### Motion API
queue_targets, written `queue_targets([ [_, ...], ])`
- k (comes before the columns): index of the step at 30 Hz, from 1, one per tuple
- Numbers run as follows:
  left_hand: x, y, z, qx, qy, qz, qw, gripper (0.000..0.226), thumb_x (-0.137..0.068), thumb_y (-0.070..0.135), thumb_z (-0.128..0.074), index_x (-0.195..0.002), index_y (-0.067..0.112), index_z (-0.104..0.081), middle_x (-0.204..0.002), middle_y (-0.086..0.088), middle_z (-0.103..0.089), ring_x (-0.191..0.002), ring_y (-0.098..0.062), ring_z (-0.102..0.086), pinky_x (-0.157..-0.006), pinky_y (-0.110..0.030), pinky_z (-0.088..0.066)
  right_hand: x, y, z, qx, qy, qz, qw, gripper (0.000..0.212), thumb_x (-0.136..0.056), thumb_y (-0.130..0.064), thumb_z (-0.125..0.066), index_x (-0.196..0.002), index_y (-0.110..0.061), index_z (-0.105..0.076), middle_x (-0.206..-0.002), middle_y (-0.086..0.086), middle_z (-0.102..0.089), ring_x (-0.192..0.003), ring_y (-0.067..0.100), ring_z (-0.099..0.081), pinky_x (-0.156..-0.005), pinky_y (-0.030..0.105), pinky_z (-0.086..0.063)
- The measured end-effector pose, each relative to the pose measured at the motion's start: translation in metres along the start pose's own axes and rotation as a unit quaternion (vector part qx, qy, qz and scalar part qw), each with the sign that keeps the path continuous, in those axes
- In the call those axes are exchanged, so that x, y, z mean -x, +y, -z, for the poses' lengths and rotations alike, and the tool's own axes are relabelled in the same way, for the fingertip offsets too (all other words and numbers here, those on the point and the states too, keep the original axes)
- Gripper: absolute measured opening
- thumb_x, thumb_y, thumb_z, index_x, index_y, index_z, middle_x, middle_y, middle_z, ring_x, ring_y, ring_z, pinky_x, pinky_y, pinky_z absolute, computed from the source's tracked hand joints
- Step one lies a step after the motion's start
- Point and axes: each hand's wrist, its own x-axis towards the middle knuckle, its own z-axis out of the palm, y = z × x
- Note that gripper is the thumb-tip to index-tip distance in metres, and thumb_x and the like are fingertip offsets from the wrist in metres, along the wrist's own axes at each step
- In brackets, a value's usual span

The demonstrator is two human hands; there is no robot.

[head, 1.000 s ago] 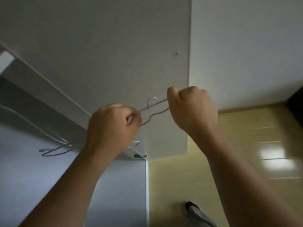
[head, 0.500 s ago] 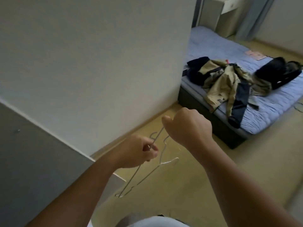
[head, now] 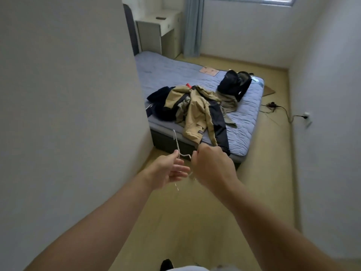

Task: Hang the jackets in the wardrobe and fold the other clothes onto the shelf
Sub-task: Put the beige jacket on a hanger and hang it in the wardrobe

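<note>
Both hands hold thin white wire hangers point(head: 176, 142) in front of me. My left hand point(head: 170, 169) pinches one near its hook, which points up. My right hand point(head: 212, 166) is a fist gripping wire that mostly hides behind it. Ahead, a pile of clothes lies on the blue bed point(head: 248, 118): a tan and navy jacket point(head: 197, 112) on top, a dark garment point(head: 161, 101) to its left, an olive piece point(head: 228, 102) to its right. A black bag point(head: 234, 85) sits further back on the bed.
A large white panel point(head: 68, 104), the wardrobe's side, fills the left. A white desk point(head: 158, 30) and a curtain point(head: 192, 26) stand at the far wall. A cable point(head: 281, 112) runs across the wooden floor to a wall socket point(head: 307, 116) on the right.
My view swung from the wardrobe's inside out to the room and the bed. The hangers came off the rail with my hands, which now hold them lower, facing the bed.
</note>
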Motion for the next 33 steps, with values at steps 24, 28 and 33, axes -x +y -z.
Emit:
queue_targets([
  [24, -0.383, 0.291, -0.097, -0.263, -0.14, -0.153, 0.942, 0.009, -0.091, 0.012, -0.073, -0.092, 0.018, -0.079, -0.085, -0.003, -0.079, -0.075, -0.01, -0.073, -0.068, -0.023, -0.056, -0.472, 0.188, -0.054, -0.256, -0.073, -0.173, 0.948, 0.055, -0.093, -0.064, -0.054, -0.119, -0.017, -0.064, -0.103, -0.003, -0.066, -0.093, 0.014, -0.062, -0.071, 0.028, -0.051],
  [28, -0.452, 0.329, -0.096, -0.29, -0.177, -0.138, 0.93, 0.012, -0.091, 0.004, -0.071, -0.1, 0.008, -0.078, -0.074, 0.005, -0.077, -0.061, 0.004, -0.065, -0.059, -0.011, -0.048, -0.556, 0.194, -0.082, -0.3, 0.013, -0.276, 0.913, 0.04, -0.093, -0.067, -0.048, -0.084, -0.029, -0.058, -0.079, -0.012, -0.063, -0.073, 0.007, -0.06, -0.053, 0.024, -0.037],
  [33, -0.577, 0.375, -0.065, -0.352, -0.245, -0.1, 0.898, 0.026, -0.086, 0.01, -0.078, -0.112, 0.01, -0.076, -0.086, 0.008, -0.077, -0.07, 0.002, -0.068, -0.061, -0.013, -0.049, -0.658, 0.204, -0.137, -0.305, 0.051, -0.379, 0.872, 0.039, -0.102, -0.051, -0.037, -0.088, -0.018, -0.054, -0.086, 0.004, -0.067, -0.08, 0.024, -0.062, -0.068, 0.036, -0.047],
])
